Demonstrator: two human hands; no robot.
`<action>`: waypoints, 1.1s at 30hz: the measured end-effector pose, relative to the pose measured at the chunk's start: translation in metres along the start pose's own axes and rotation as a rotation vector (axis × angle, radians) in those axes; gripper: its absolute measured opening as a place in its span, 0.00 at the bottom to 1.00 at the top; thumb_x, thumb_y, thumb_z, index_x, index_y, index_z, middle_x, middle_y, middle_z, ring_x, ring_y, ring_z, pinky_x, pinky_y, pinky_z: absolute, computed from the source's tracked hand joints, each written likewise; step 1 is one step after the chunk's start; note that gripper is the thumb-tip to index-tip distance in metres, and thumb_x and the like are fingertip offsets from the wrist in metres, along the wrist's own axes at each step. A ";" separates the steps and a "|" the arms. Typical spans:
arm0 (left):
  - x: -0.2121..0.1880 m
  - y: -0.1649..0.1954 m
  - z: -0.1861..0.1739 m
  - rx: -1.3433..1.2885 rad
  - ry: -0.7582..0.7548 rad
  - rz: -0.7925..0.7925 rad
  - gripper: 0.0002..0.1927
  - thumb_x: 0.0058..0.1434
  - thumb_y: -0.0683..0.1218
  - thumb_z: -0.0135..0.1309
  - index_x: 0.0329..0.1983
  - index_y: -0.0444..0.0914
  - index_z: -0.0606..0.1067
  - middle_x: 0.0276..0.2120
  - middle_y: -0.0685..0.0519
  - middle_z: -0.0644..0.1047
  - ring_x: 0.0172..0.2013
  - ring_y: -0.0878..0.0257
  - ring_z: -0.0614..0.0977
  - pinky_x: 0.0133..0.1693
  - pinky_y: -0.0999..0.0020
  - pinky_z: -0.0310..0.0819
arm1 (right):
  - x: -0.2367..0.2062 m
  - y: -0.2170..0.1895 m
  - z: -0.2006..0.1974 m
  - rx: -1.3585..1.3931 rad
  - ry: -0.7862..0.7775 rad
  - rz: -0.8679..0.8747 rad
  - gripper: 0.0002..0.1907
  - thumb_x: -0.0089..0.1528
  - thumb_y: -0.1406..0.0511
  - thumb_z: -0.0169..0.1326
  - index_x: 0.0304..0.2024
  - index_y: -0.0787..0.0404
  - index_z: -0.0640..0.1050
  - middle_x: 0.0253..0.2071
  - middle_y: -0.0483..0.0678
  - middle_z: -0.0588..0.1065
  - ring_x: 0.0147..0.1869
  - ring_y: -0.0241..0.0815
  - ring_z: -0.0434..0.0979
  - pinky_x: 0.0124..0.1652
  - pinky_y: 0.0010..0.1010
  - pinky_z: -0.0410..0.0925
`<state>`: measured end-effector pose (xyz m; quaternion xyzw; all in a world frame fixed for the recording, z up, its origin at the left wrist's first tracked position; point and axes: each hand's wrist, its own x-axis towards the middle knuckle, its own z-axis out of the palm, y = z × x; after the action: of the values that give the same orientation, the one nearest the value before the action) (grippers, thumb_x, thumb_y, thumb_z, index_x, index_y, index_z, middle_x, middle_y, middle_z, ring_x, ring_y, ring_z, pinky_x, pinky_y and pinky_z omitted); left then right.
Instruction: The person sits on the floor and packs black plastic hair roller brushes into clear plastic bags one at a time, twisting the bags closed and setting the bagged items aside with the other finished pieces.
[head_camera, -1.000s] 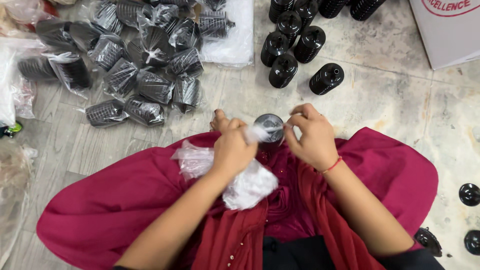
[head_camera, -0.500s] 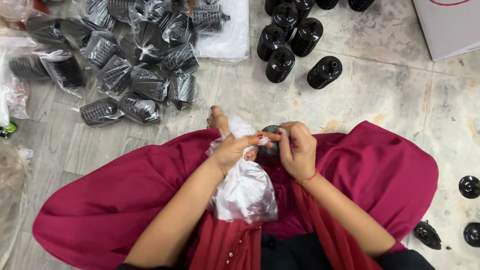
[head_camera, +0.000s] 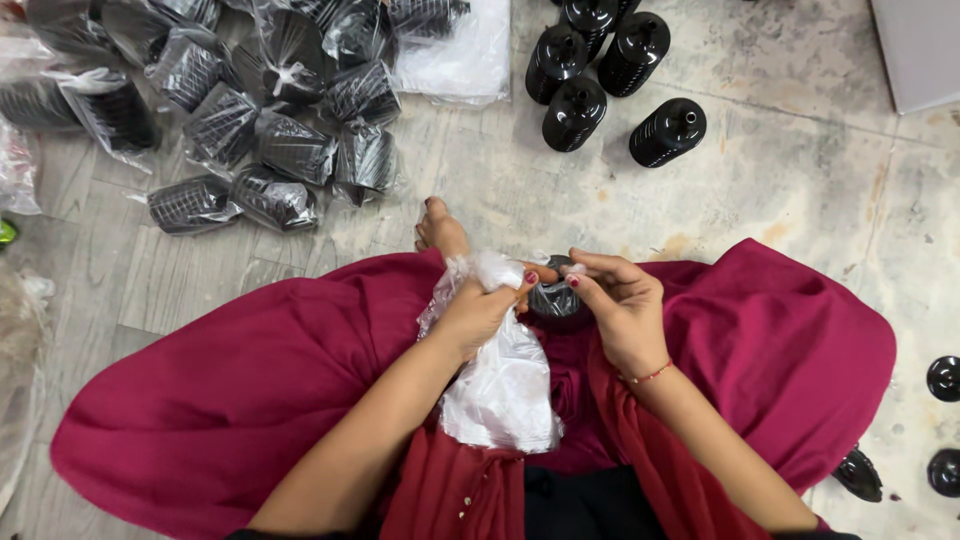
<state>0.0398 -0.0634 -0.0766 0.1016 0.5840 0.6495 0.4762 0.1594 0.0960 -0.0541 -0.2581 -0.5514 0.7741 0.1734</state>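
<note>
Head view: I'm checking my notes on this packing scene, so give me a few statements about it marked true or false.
1. Both hands meet at a black ribbed part held over the lap. True.
2. The left hand grips a bunch of clear plastic bags. True.
3. The bagged parts lie to the upper right of the floor. False: they lie upper left; the unbagged black parts lie upper centre to right.
4. The right hand is empty and rests on the floor. False: its fingers pinch the black ribbed part.
5. The person wears a green garment. False: the garment is deep red.
</note>
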 end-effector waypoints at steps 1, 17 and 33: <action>0.000 -0.001 0.002 0.003 0.007 0.019 0.12 0.67 0.41 0.51 0.47 0.35 0.83 0.30 0.57 0.77 0.31 0.71 0.72 0.34 0.74 0.67 | 0.000 0.000 -0.001 0.001 0.015 0.004 0.14 0.63 0.76 0.57 0.52 0.68 0.79 0.45 0.50 0.81 0.52 0.39 0.82 0.55 0.29 0.73; 0.003 0.022 0.001 0.031 -0.032 0.235 0.15 0.63 0.33 0.46 0.48 0.32 0.80 0.45 0.51 0.83 0.48 0.64 0.81 0.51 0.71 0.74 | 0.013 0.001 -0.008 0.240 0.001 0.012 0.05 0.67 0.75 0.53 0.45 0.67 0.78 0.49 0.56 0.81 0.52 0.39 0.82 0.54 0.28 0.73; -0.003 0.093 -0.012 1.577 0.175 1.066 0.14 0.57 0.42 0.58 0.47 0.37 0.83 0.35 0.56 0.78 0.35 0.61 0.78 0.43 0.61 0.74 | 0.035 -0.086 -0.002 -1.378 -0.346 -0.790 0.22 0.52 0.77 0.60 0.49 0.59 0.84 0.39 0.49 0.78 0.37 0.47 0.80 0.36 0.33 0.71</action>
<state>-0.0139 -0.0608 0.0007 0.5970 0.7639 0.2057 -0.1331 0.1315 0.1455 0.0195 0.0302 -0.9735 0.1713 0.1484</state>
